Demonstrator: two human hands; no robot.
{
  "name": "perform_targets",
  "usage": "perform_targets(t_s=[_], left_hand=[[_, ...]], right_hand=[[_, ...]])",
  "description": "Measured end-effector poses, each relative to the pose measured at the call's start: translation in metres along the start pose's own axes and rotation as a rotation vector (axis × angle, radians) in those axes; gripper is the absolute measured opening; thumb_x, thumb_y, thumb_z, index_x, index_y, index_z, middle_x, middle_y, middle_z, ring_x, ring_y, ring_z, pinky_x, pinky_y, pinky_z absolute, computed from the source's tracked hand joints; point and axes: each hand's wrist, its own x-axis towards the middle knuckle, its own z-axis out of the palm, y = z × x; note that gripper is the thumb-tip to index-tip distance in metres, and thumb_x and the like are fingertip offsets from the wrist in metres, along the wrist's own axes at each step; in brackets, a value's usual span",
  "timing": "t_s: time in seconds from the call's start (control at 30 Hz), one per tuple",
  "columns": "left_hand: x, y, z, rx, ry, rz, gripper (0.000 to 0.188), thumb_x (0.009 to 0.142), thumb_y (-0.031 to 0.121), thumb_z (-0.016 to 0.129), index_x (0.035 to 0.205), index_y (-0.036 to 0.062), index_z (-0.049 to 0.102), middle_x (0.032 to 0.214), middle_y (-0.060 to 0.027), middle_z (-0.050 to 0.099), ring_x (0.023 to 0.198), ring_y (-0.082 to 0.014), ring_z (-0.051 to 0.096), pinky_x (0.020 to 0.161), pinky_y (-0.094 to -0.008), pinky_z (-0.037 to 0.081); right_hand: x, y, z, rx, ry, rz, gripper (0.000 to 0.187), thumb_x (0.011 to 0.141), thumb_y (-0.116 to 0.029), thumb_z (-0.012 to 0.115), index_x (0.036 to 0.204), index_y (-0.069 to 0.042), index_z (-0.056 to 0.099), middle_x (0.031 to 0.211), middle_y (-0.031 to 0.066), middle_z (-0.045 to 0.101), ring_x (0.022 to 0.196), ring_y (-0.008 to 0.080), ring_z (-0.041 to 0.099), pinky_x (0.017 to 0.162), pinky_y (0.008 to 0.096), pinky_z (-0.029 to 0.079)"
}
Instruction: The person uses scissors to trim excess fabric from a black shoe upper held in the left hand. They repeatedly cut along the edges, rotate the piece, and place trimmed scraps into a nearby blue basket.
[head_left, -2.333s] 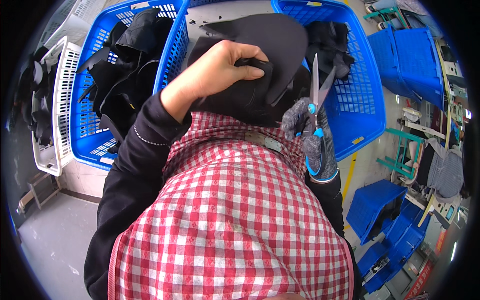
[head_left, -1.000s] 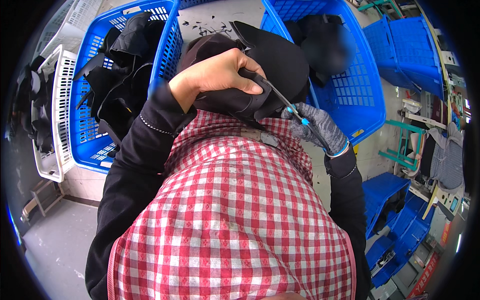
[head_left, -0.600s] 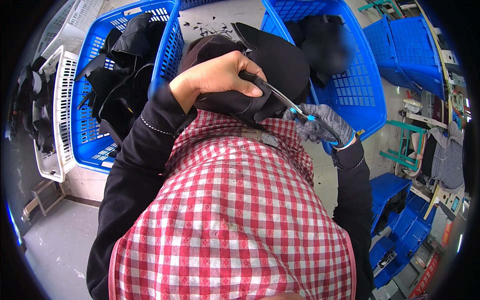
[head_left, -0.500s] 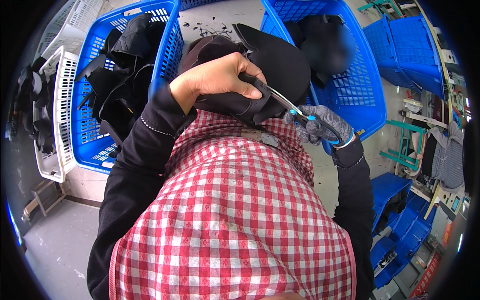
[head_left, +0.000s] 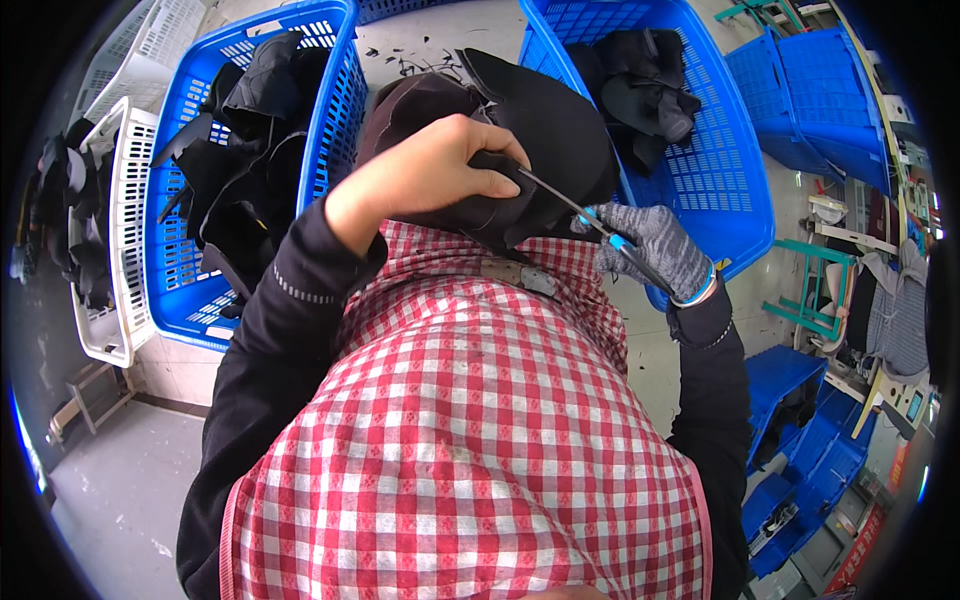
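My bare left hand [head_left: 435, 175] is closed, thumb against fingers, pinching the edge of a black fabric piece [head_left: 555, 120]. The fabric is bunched over my lap, above a red-and-white checked apron [head_left: 460, 420]. My right hand [head_left: 655, 245], in a grey knit glove, is wrapped round scissors [head_left: 565, 202] with light-blue parts near the handles. The blades point up and left, their tips at the fabric edge beside my left thumb. They look like one thin line from here, and the fabric partly hides the tip.
On the left, a blue basket [head_left: 335, 125] holds black fabric pieces, with a white basket [head_left: 128, 240] beyond it. Another blue basket [head_left: 735, 185] at the right holds more black pieces. Dark scraps [head_left: 425, 65] lie on the floor ahead. Stacked blue crates [head_left: 815, 110] stand far right.
My right hand has rolled, so the scissor blades now show as a thin dark line instead of broad and shiny. My left hand has shifted slightly; its pinch on the fabric stays.
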Motion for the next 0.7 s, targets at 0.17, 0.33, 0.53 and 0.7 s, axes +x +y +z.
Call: perform_targets(t_s=[0.17,0.33,0.53,0.7], left_hand=[[-0.023,0.009,0.024,0.034,0.364,0.113,0.022,0.086,-0.001,0.076,0.108,0.0032,0.071,0.099,-0.0057,0.071,0.099,-0.0157,0.068,0.095,-0.0299,0.052],[-0.018,-0.015,0.02,-0.183,0.333,0.211,0.014,0.086,-0.005,0.077,0.094,0.0055,0.071,0.096,0.0007,0.069,0.096,-0.0111,0.066,0.093,-0.0276,0.051],[-0.013,-0.026,0.019,-0.279,0.286,0.294,0.015,0.084,-0.008,0.079,0.084,0.0052,0.07,0.088,0.0003,0.063,0.088,-0.0119,0.063,0.084,-0.0265,0.052],[-0.01,-0.031,0.022,-0.289,0.303,0.352,0.021,0.079,-0.01,0.082,0.077,0.0063,0.07,0.087,0.0015,0.055,0.085,-0.0111,0.057,0.079,-0.0241,0.05]], right_hand=[[0.0,0.0,0.001,-0.07,0.012,-0.008,0.058,0.087,-0.035,0.084,0.133,-0.005,0.069,0.116,0.014,0.077,0.1,0.0244,0.077,0.086,0.0355,0.061],[0.001,0.008,0.006,0.161,-0.055,0.026,0.049,0.092,-0.031,0.081,0.132,-0.004,0.069,0.1,0.0091,0.078,0.088,0.0166,0.075,0.075,0.0291,0.06],[0.004,0.024,0.004,0.838,-0.251,0.41,0.041,0.096,-0.021,0.077,0.132,-0.004,0.068,0.096,0.0038,0.074,0.08,0.0072,0.071,0.066,0.0207,0.055],[0.001,0.022,0.011,0.182,-0.047,0.045,0.051,0.091,-0.025,0.082,0.134,-0.002,0.066,0.111,0.0108,0.077,0.097,0.0189,0.075,0.082,0.0303,0.062]])
